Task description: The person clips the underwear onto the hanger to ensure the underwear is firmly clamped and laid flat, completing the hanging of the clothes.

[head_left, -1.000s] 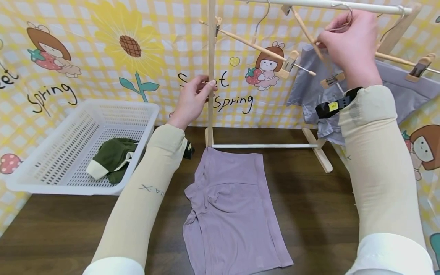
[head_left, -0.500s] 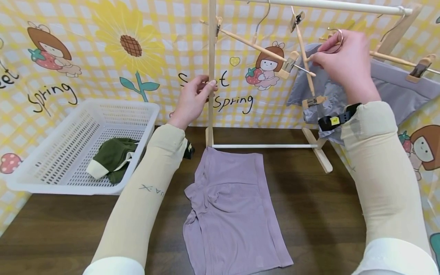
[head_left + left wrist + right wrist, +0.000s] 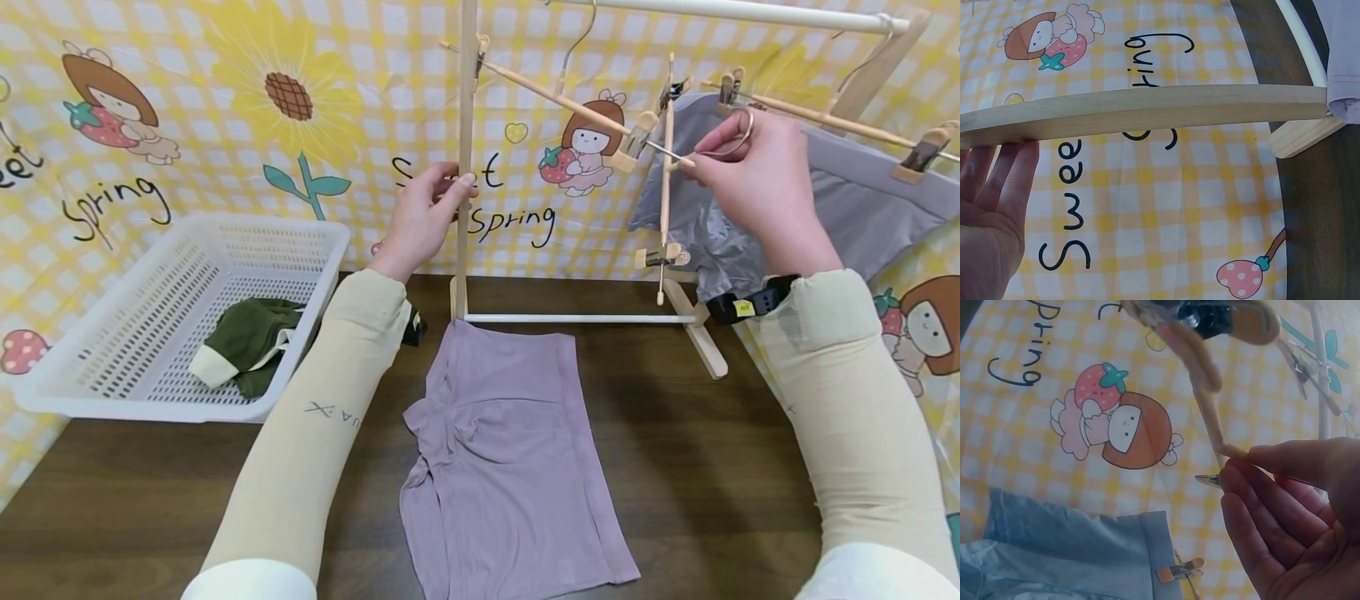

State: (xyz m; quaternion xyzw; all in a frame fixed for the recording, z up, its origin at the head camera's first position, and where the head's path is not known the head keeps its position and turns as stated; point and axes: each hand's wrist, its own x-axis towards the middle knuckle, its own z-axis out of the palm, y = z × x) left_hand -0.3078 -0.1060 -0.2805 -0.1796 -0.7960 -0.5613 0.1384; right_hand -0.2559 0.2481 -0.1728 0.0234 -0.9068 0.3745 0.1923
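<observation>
My left hand (image 3: 426,212) grips the upright wooden post (image 3: 467,100) of a clothes rack, thumb in front; in the left wrist view its fingers (image 3: 1016,169) meet the post's edge. With thumb and fingertips my right hand (image 3: 765,175) pinches a wooden clip hanger (image 3: 666,179) near the base of its metal hook. This hanger points almost straight down, off the rack's white top bar (image 3: 750,10), its clips holding no clothing. Lavender shorts (image 3: 517,450) lie spread on the table below. Behind the right hand, grey shorts (image 3: 862,179) hang clipped to another hanger (image 3: 825,121).
Another clip hanger (image 3: 558,98) without clothing hangs between the post and my right hand. At left stands a white perforated basket (image 3: 82,408) holding a dark green garment (image 3: 255,333) with white trim. The rack's foot (image 3: 697,333) stands on the dark wooden table (image 3: 690,467).
My right hand has come down from the top bar with the hanger, whose hook has left the bar. The hanger has swung from slanted to nearly vertical. My left hand stays on the post.
</observation>
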